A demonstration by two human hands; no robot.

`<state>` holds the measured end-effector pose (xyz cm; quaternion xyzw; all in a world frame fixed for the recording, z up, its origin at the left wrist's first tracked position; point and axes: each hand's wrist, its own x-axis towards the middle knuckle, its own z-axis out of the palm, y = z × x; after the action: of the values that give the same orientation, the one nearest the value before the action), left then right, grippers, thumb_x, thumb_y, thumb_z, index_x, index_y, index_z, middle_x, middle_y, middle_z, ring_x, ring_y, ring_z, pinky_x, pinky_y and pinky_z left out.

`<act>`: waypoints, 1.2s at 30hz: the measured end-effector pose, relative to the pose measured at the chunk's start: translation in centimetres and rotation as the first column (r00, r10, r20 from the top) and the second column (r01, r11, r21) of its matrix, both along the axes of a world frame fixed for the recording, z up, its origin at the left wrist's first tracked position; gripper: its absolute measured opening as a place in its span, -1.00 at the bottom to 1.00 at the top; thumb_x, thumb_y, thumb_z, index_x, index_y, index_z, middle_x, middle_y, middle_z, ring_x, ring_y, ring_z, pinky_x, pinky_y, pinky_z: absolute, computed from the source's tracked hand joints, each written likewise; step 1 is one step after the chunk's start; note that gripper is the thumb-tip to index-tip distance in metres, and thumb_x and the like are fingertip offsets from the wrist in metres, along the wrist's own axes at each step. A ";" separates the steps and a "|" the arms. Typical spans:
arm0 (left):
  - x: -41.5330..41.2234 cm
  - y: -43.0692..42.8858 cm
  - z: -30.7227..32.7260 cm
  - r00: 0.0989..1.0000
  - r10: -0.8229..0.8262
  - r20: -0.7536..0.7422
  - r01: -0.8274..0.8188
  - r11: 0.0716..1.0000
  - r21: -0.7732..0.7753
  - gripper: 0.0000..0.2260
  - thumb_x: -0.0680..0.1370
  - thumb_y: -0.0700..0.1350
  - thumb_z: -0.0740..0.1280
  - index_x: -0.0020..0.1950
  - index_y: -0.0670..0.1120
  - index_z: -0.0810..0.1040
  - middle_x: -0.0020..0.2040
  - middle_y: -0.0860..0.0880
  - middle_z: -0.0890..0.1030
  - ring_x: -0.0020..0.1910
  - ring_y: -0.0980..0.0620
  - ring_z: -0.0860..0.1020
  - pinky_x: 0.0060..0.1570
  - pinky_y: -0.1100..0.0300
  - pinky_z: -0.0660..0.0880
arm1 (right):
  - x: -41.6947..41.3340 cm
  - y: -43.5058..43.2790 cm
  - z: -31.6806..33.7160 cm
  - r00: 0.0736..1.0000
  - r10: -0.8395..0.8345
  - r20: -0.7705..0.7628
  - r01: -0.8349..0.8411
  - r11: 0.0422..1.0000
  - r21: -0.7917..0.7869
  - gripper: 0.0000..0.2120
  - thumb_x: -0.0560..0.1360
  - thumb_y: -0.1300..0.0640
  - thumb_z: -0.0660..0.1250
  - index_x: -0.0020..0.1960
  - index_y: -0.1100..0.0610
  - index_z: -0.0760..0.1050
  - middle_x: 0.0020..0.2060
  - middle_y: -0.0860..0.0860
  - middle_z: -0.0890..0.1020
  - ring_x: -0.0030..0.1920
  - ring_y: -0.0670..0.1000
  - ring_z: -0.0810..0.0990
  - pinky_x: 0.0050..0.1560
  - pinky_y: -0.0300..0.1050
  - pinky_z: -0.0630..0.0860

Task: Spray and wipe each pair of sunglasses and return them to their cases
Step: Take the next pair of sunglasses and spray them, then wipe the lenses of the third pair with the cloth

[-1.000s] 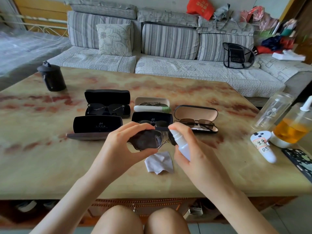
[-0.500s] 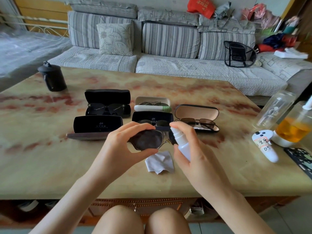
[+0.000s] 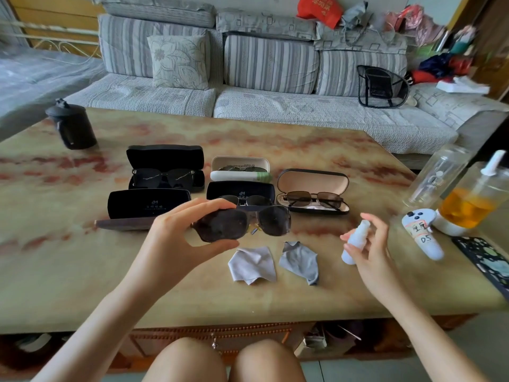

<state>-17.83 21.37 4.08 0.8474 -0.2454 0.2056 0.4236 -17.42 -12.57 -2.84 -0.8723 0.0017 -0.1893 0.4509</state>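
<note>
My left hand point(image 3: 176, 238) pinches a pair of dark sunglasses point(image 3: 242, 223) by the left lens rim, holding them above the marble table point(image 3: 68, 271). My right hand point(image 3: 371, 249) grips a small white spray bottle point(image 3: 355, 241) off to the right, apart from the glasses. Two grey wiping cloths point(image 3: 253, 264) point(image 3: 300, 261) lie on the table below the glasses. Behind them stand several open cases: an empty black case point(image 3: 146, 206), and a black case point(image 3: 165, 168), a white case point(image 3: 239, 169), a black case point(image 3: 241, 193) and a beige-lined case point(image 3: 312, 191), each with sunglasses inside.
A black lidded cup point(image 3: 73, 126) stands at the far left. On the right are a clear bottle point(image 3: 438, 175), a jar of orange liquid point(image 3: 471, 202), a white controller point(image 3: 421, 232) and a patterned phone point(image 3: 487, 260). A sofa point(image 3: 248, 106) runs behind the table.
My right hand has pulled the spray bottle away to the right, off the sunglasses. This uncovers the right lens and a second cloth. My left hand keeps hold of the glasses.
</note>
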 end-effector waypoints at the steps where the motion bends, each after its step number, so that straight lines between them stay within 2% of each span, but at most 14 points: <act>1: 0.0 0.0 -0.1 1.000 0.005 -0.005 -0.005 1.000 -0.004 -0.58 0.30 0.05 0.51 0.15 0.07 0.61 -0.07 0.17 0.60 -0.06 0.10 0.54 -0.07 0.44 0.39 | 0.1 -0.2 -0.3 1.000 -0.016 0.018 0.016 1.000 0.017 -0.28 0.54 0.38 0.26 0.18 -0.45 0.11 -0.04 0.01 0.56 0.10 0.10 0.58 0.08 -0.18 0.49; 6: 0.3 0.5 -0.5 0.999 -0.013 -0.042 0.010 0.998 -0.061 -0.56 0.31 0.12 0.51 0.16 0.11 0.59 -0.03 0.08 0.62 -0.04 -0.02 0.57 -0.01 0.11 0.49 | 0.2 -0.6 -0.9 1.000 -0.005 0.029 0.004 0.999 0.046 -0.29 0.52 0.39 0.28 0.18 -0.41 0.14 0.00 -0.04 0.55 0.11 -0.02 0.58 0.15 0.06 0.52; 9: 0.4 0.6 -0.5 0.998 -0.032 -0.060 0.027 0.995 -0.096 -0.57 0.31 0.17 0.46 0.16 0.14 0.58 0.00 0.13 0.62 -0.01 0.00 0.58 0.03 0.13 0.50 | -0.2 -0.4 -1.2 1.000 -0.018 0.020 0.017 0.996 0.086 -0.23 0.47 0.38 0.37 0.25 -0.38 0.11 0.16 -0.04 0.52 0.24 -0.09 0.51 0.23 -0.15 0.46; 11: 0.4 0.8 -0.6 0.996 -0.040 -0.076 0.031 0.993 -0.114 -0.56 0.30 0.18 0.46 0.16 0.15 0.58 0.01 0.11 0.62 0.00 0.00 0.58 0.05 0.15 0.50 | -0.5 -0.1 -0.4 0.992 -0.060 0.114 0.057 0.998 0.029 -0.26 0.45 0.32 0.42 0.37 -0.20 0.12 0.33 0.00 0.41 0.35 -0.13 0.39 0.33 -0.35 0.27; 13: 0.4 1.0 -0.7 0.996 -0.042 -0.080 0.032 0.993 -0.113 -0.56 0.30 0.18 0.46 0.16 0.16 0.58 0.01 0.11 0.62 0.01 0.02 0.58 0.05 0.18 0.50 | -1.1 0.8 1.7 0.953 -0.057 0.299 0.093 0.990 -0.106 -0.40 0.48 0.30 0.41 0.39 0.00 0.23 0.34 -0.04 0.39 0.34 -0.03 0.37 0.35 -0.37 0.22; 15: 0.4 1.1 -0.7 0.996 -0.037 -0.078 0.028 0.993 -0.112 -0.56 0.30 0.19 0.45 0.16 0.16 0.57 0.01 0.13 0.62 0.02 0.06 0.58 0.06 0.23 0.50 | -1.7 2.4 3.9 0.920 0.050 0.389 0.058 0.964 -0.261 -0.68 0.51 0.24 0.38 0.25 0.13 0.45 0.19 -0.11 0.50 0.22 -0.07 0.44 0.28 -0.33 0.29; 17: 0.3 1.2 -0.7 0.996 -0.032 -0.081 0.022 0.993 -0.117 -0.55 0.29 0.19 0.44 0.16 0.16 0.57 0.02 0.14 0.62 0.03 0.09 0.58 0.06 0.31 0.49 | -2.1 4.3 4.5 0.958 0.189 0.215 -0.106 0.931 -0.350 -0.84 0.51 0.17 0.40 0.08 0.08 0.58 0.00 -0.16 0.60 0.08 -0.21 0.50 0.17 -0.34 0.36; 20: 0.2 1.5 -0.6 0.996 -0.033 -0.081 0.024 0.993 -0.117 -0.54 0.29 0.14 0.51 0.17 0.16 0.56 0.02 0.16 0.62 0.03 0.12 0.59 0.06 0.40 0.47 | -1.5 6.2 2.6 0.960 0.182 -0.214 -0.260 0.864 -0.430 -0.78 0.46 -0.01 0.43 0.08 0.01 0.61 -0.07 -0.17 0.58 -0.03 -0.18 0.51 0.04 -0.23 0.43; 22: 0.1 1.8 -0.7 0.996 -0.031 -0.078 0.021 0.993 -0.119 -0.53 0.29 0.07 0.60 0.16 0.13 0.57 0.01 0.17 0.62 0.04 0.14 0.59 0.07 0.43 0.46 | -0.9 6.6 1.2 0.949 0.105 -0.299 -0.248 0.831 -0.497 -0.75 0.45 -0.05 0.44 0.08 0.03 0.60 -0.04 -0.15 0.55 0.00 -0.12 0.48 0.02 -0.16 0.44; 26: -0.1 2.2 -0.7 0.995 -0.027 -0.091 0.015 0.991 -0.132 -0.55 0.28 0.00 0.54 0.15 0.07 0.60 0.01 0.15 0.63 0.05 0.12 0.59 0.08 0.39 0.47 | -0.4 6.8 0.5 0.960 0.041 -0.279 -0.190 0.823 -0.536 -0.91 0.49 0.04 0.40 -0.04 0.04 0.60 -0.12 -0.16 0.57 -0.03 -0.10 0.51 -0.03 -0.11 0.45; 29: -0.1 2.4 -0.8 0.995 -0.040 -0.094 0.028 0.992 -0.120 -0.55 0.32 0.08 0.59 0.17 0.08 0.59 0.01 0.13 0.63 0.04 0.11 0.59 0.08 0.37 0.47 | 0.0 6.3 1.2 0.962 0.044 -0.270 -0.134 0.936 -0.326 -0.89 0.54 0.13 0.35 -0.15 0.02 0.60 -0.25 -0.10 0.64 -0.21 -0.08 0.57 -0.13 -0.13 0.47; 31: 0.0 2.5 -0.9 0.994 -0.040 -0.098 0.028 0.993 -0.117 -0.54 0.31 0.16 0.50 0.17 0.08 0.59 0.01 0.12 0.63 0.03 0.09 0.59 0.06 0.35 0.48 | 0.3 5.7 2.2 0.971 0.083 -0.226 -0.115 0.984 -0.135 -0.85 0.55 0.20 0.33 -0.17 0.04 0.59 -0.26 -0.06 0.66 -0.20 -0.05 0.61 -0.15 -0.24 0.47; 34: 0.1 2.8 -1.2 0.993 -0.040 -0.107 0.031 0.996 -0.083 -0.53 0.29 0.21 0.44 0.17 0.13 0.58 0.00 0.12 0.62 0.00 0.05 0.58 0.04 0.16 0.50 | 0.9 5.3 4.3 0.965 0.188 -0.186 -0.165 0.978 0.129 -0.84 0.58 0.24 0.26 -0.09 0.16 0.61 -0.17 0.06 0.69 -0.14 0.01 0.64 -0.06 -0.20 0.47; 36: 0.3 3.0 -1.3 0.994 -0.050 -0.101 0.044 0.997 -0.058 -0.55 0.30 0.22 0.43 0.17 0.18 0.58 0.00 0.13 0.62 -0.01 0.04 0.58 0.03 0.06 0.49 | 1.3 5.5 5.7 0.943 0.281 -0.179 -0.226 0.934 0.276 -0.80 0.61 0.25 0.20 -0.05 0.22 0.60 -0.15 0.03 0.67 -0.13 -0.05 0.60 0.00 -0.13 0.45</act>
<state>-17.57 24.39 2.83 0.8386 -0.2373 0.1589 0.4638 -16.08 -7.04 2.87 -0.8161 -0.0386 -0.0316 0.5758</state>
